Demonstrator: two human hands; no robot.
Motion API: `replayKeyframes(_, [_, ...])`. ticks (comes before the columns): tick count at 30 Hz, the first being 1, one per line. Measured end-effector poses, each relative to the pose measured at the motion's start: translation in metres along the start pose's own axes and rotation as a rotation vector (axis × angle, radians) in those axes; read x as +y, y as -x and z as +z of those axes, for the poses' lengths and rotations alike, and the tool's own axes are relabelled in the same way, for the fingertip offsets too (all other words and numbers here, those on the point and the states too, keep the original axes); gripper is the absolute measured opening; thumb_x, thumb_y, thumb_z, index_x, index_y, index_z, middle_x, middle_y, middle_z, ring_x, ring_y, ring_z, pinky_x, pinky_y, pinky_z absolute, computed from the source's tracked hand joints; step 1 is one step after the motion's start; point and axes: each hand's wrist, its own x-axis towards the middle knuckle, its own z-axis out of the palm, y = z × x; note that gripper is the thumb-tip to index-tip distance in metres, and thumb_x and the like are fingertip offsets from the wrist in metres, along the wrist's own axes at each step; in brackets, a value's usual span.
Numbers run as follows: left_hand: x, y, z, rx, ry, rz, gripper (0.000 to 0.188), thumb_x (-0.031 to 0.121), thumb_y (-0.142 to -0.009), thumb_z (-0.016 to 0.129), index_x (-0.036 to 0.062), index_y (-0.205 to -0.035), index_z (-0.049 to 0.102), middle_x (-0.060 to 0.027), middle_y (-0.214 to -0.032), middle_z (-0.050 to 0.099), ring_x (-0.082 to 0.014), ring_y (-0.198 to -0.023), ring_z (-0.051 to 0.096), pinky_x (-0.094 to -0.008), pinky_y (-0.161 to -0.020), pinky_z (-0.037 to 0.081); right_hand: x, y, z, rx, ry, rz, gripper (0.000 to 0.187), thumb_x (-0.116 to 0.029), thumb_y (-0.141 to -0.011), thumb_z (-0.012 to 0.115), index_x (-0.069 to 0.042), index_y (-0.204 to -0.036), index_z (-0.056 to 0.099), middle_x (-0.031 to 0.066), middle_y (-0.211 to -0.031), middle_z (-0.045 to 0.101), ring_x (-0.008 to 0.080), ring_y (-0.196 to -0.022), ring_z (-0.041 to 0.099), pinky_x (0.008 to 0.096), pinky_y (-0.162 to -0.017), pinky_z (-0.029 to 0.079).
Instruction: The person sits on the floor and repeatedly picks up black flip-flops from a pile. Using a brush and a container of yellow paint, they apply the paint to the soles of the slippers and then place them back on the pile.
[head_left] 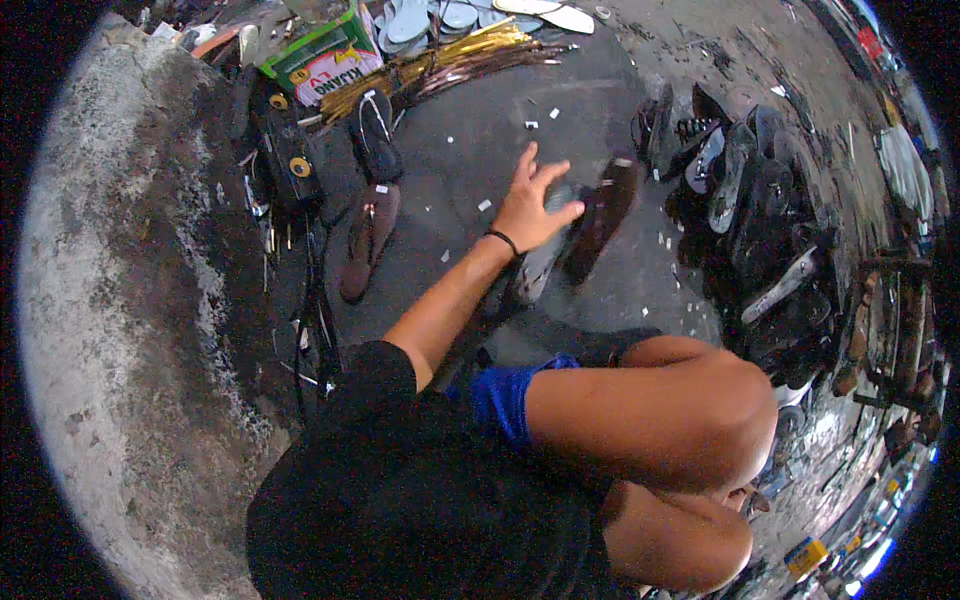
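Observation:
My left hand [533, 207] reaches out over the dark work surface, its fingers spread and nothing held in them. Just under its palm and wrist lies a greyish shoe sole [535, 277], partly covered by the hand and blurred. Right beside the thumb is a dark brown sole [606, 215], apart from the fingers. Further left, a brown sandal sole [368, 243] lies below a black sandal [375, 135]. My right hand does not show; my torso and bent legs cover the lower part of the view.
Black footwear and soles [735, 175] are heaped on the right. At the top are gold strips [430, 72], a green and white bag [325, 62] and light blue soles [405, 22]. A black bag-like thing [288, 150] lies left, beside a worn concrete ledge [120, 300]. White scraps dot the surface.

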Motion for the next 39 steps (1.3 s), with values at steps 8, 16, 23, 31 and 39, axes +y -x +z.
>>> replayKeyframes(8, [-0.17,0.138,-0.188,-0.058,-0.848,-0.647,0.092,0.03,-0.068,0.084,0.004,-0.144,0.039,-0.0242,-0.142,0.046,-0.0416,-0.132,0.043,-0.0515,-0.107,0.041,0.014,-0.005,0.002,-0.031,0.146,-0.004,0.026,-0.025,-0.084,0.061,-0.015,-0.098,0.042,0.0148,-0.061,0.05,0.0279,-0.051,0.054,0.0476,-0.055,0.051])
replayKeyframes(16, [-0.151,0.013,-0.089,0.151,0.026,-0.503,0.098,0.053,-0.076,0.083,-0.0055,-0.143,0.042,-0.0242,-0.143,0.048,-0.0365,-0.133,0.047,-0.0464,-0.11,0.039,0.036,-0.007,-0.042,0.022,0.401,0.051,0.027,-0.027,-0.087,0.062,-0.012,-0.102,0.045,0.0157,-0.068,0.055,0.0289,-0.059,0.058,0.0472,-0.061,0.053])
replayKeyframes(23, [-0.312,-0.094,-0.144,-0.165,-0.245,-0.823,0.106,0.075,-0.071,0.067,-0.0098,-0.132,0.056,-0.0279,-0.139,0.05,-0.039,-0.127,0.05,-0.0533,-0.107,0.04,0.074,-0.001,-0.323,0.213,1.024,0.532,0.032,-0.03,-0.088,0.068,-0.006,-0.107,0.057,0.015,-0.086,0.064,0.0303,-0.077,0.064,0.0451,-0.072,0.054])
replayKeyframes(31, [-0.051,-0.006,-0.056,-0.123,0.328,-0.271,0.04,0.026,-0.098,0.066,-0.0077,-0.12,0.06,-0.0131,-0.116,0.065,-0.0233,-0.104,0.061,-0.0364,-0.094,0.049,0.152,0.06,-0.486,0.106,1.413,0.595,0.048,-0.045,-0.081,0.077,-0.001,-0.098,0.072,0.0228,-0.095,0.07,0.0411,-0.09,0.068,0.048,-0.08,0.054])
replayKeyframes(39, [0.109,0.049,0.092,-1.115,0.199,0.023,0.048,0.036,-0.097,0.063,0.0003,-0.129,0.059,-0.0196,-0.136,0.056,-0.0328,-0.128,0.05,-0.0428,-0.105,0.041,0.165,0.034,-0.443,0.136,1.631,0.499,0.04,-0.037,-0.089,0.065,0.002,-0.1,0.064,0.0238,-0.091,0.068,0.041,-0.082,0.067,0.0489,-0.079,0.052])
